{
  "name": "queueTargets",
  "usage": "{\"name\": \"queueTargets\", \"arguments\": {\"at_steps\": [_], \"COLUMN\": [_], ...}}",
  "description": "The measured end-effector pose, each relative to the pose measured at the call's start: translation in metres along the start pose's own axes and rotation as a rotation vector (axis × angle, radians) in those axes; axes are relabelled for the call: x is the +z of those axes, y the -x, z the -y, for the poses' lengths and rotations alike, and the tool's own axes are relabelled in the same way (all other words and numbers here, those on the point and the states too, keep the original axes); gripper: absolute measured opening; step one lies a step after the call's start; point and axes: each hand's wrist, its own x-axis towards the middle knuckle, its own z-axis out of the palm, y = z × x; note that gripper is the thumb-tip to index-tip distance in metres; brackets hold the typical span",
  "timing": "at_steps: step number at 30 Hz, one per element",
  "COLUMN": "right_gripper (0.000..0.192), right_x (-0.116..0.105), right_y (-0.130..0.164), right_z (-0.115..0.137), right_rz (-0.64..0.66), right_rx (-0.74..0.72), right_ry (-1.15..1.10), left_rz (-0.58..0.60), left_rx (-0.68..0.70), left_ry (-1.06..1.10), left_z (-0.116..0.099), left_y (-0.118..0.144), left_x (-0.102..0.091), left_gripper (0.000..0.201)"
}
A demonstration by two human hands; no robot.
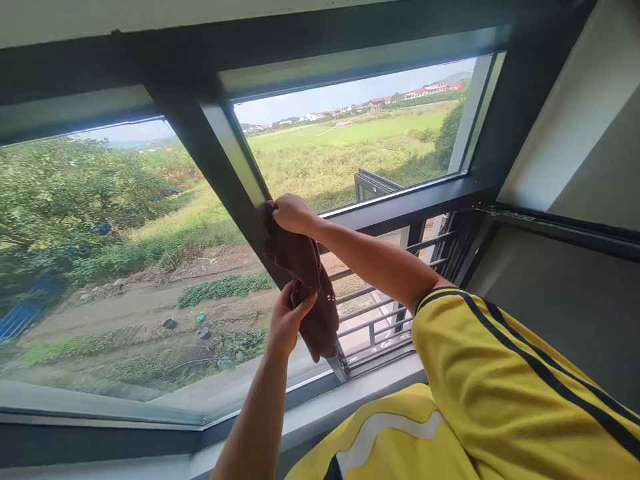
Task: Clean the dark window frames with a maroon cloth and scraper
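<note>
- My right hand [291, 215] is clamped on the brown cloth [299, 257] at the dark window post [215, 167].
- My left hand [287, 323] grips its folds beside the post.
- The cloth hangs along the post.

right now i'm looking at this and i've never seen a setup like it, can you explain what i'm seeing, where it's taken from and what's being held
There's no machine here, just a person's two bare hands. The single picture comes from a camera worn on the head, looking forward and down. The right hand, below the yellow sleeve, grips the top of a dark brown cloth beside the dark window frame. The left hand holds the same cloth lower down. Instead of a tabletop, you see a window, with metal railings at the lower right and a green field outside.
</note>
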Motion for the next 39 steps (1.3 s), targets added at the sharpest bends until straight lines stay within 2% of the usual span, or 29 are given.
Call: {"name": "queueTargets", "arguments": {"at_steps": [2, 6, 9, 12, 15, 18, 20, 23, 26, 28, 31, 34, 36, 39], "right_gripper": [0.039, 0.033, 0.029, 0.032, 0.040, 0.039, 0.036, 0.038, 0.041, 0.042, 0.039, 0.039, 0.042, 0.040], "right_x": [0.001, 0.006, 0.006, 0.003, 0.003, 0.004, 0.005, 0.007, 0.008, 0.007, 0.006, 0.007, 0.007, 0.004], "right_y": [0.003, 0.027, 0.044, 0.040, 0.025, 0.023, 0.029, 0.031, 0.022, 0.019, 0.026, 0.030, 0.024, 0.010], "right_z": [0.001, 0.004, 0.009, 0.007, -0.002, -0.004, -0.003, -0.002, -0.004, -0.006, -0.005, -0.003, -0.004, -0.003], "right_rz": [-0.024, 0.170, 0.200, 0.113, 0.075, 0.189, 0.236, 0.114, 0.011, 0.077, 0.164, 0.057, -0.002, 0.064], "right_rx": [-0.029, -0.053, -0.103, -0.140, -0.140, -0.194, -0.233, -0.222, -0.165, -0.134, -0.149, -0.157, -0.134, -0.077], "right_ry": [0.014, 0.083, 0.127, 0.118, 0.117, 0.210, 0.260, 0.201, 0.103, 0.103, 0.128, 0.070, 0.029, 0.076], "left_rz": [-0.025, -0.006, 0.055, 0.107, 0.034, -0.053, -0.026, 0.029, -0.027, -0.054, -0.020, 0.026, 0.007, -0.058], "left_rx": [0.018, -0.054, -0.075, -0.044, -0.004, -0.038, -0.068, -0.058, -0.029, -0.030, -0.048, -0.050, -0.034, -0.029], "left_ry": [0.011, 0.000, -0.018, -0.036, -0.040, -0.022, -0.030, -0.051, -0.048, -0.056, -0.067, -0.066, -0.053, -0.024], "left_z": [-0.001, 0.008, 0.015, 0.014, 0.009, 0.008, 0.010, 0.010, 0.007, 0.006, 0.010, 0.013, 0.013, 0.012], "left_y": [0.000, 0.005, 0.008, 0.006, 0.004, 0.006, 0.009, 0.009, 0.005, 0.004, 0.006, 0.006, 0.005, 0.005], "left_x": [-0.001, -0.003, 0.002, 0.006, 0.005, -0.001, -0.003, -0.004, -0.005, -0.006, -0.010, -0.012, -0.013, -0.014], "left_gripper": [0.067, 0.068, 0.060, 0.057, 0.064, 0.071, 0.069, 0.067, 0.074, 0.077, 0.076, 0.072, 0.071, 0.075]}}
